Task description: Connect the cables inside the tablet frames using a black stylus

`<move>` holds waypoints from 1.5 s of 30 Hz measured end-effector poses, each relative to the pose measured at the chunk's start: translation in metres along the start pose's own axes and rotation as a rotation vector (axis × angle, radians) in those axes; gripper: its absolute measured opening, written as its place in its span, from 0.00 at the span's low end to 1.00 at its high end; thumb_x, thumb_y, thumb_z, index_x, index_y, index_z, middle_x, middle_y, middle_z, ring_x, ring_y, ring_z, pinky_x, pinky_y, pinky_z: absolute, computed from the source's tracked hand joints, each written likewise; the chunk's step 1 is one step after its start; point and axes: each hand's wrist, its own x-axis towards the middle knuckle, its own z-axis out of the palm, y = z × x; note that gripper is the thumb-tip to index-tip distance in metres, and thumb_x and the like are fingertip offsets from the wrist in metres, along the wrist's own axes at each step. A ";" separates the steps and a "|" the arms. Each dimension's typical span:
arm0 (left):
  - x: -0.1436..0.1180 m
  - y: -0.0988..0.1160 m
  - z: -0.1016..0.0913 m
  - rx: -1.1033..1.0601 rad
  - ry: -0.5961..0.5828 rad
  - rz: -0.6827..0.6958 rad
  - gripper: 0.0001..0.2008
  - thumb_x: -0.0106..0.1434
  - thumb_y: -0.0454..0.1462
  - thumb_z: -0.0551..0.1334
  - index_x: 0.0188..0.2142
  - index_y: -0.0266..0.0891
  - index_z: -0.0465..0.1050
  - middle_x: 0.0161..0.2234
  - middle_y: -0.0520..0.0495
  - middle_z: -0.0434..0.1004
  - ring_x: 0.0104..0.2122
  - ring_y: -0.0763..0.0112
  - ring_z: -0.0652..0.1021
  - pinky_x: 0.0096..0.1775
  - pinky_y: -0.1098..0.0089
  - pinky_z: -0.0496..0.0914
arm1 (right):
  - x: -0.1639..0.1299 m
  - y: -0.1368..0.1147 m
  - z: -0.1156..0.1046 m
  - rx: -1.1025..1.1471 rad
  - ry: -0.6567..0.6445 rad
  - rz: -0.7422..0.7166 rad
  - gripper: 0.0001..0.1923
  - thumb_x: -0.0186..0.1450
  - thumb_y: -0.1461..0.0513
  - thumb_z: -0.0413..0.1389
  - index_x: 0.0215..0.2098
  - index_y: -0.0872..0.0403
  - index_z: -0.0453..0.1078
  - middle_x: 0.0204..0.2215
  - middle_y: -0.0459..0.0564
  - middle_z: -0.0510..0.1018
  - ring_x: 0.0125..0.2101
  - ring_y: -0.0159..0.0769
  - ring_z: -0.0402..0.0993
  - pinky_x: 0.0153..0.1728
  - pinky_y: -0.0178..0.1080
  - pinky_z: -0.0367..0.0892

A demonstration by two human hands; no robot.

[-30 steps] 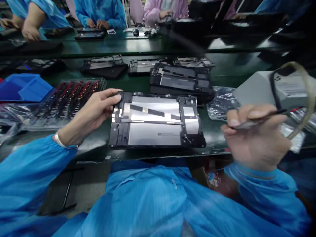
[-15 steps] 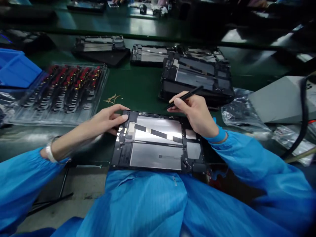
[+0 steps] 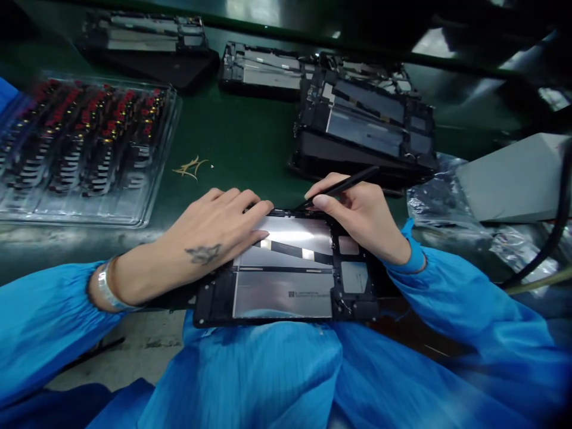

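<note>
An opened tablet chassis (image 3: pixel 286 292) with a silver inner plate lies flat at the near edge of the green bench, just in front of me. My left hand (image 3: pixel 214 238) rests palm down over its upper left part, fingers stretched onto the plate. My right hand (image 3: pixel 361 214) grips a thin black tool (image 3: pixel 344 185) like a pen, with its tip touching the chassis's top edge near the middle.
A stack of similar chassis (image 3: pixel 370 131) sits behind the right hand, and more chassis (image 3: pixel 263 68) lie farther back. A clear tray of small red and black parts (image 3: pixel 84 149) lies to the left. Crumpled plastic bags (image 3: pixel 442 202) and a grey box (image 3: pixel 513 179) are at the right.
The right hand brought the black tool from the right side to the chassis's top edge. The left hand slid from the chassis's left corner onto the plate. The view tilted downward.
</note>
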 end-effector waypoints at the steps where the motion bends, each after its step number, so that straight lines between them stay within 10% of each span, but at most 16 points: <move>1: 0.000 0.000 0.000 -0.004 0.003 -0.005 0.15 0.74 0.43 0.54 0.54 0.37 0.69 0.44 0.41 0.74 0.39 0.55 0.76 0.38 0.60 0.66 | 0.000 0.000 0.000 -0.018 -0.003 -0.008 0.13 0.68 0.51 0.61 0.35 0.52 0.78 0.34 0.47 0.80 0.34 0.33 0.77 0.30 0.33 0.74; 45: -0.003 -0.004 0.008 0.001 0.064 0.011 0.16 0.74 0.43 0.55 0.54 0.37 0.68 0.45 0.42 0.74 0.38 0.57 0.76 0.37 0.61 0.65 | -0.002 0.000 -0.001 -0.038 -0.021 0.032 0.09 0.69 0.56 0.60 0.38 0.52 0.77 0.37 0.46 0.79 0.35 0.31 0.78 0.32 0.33 0.75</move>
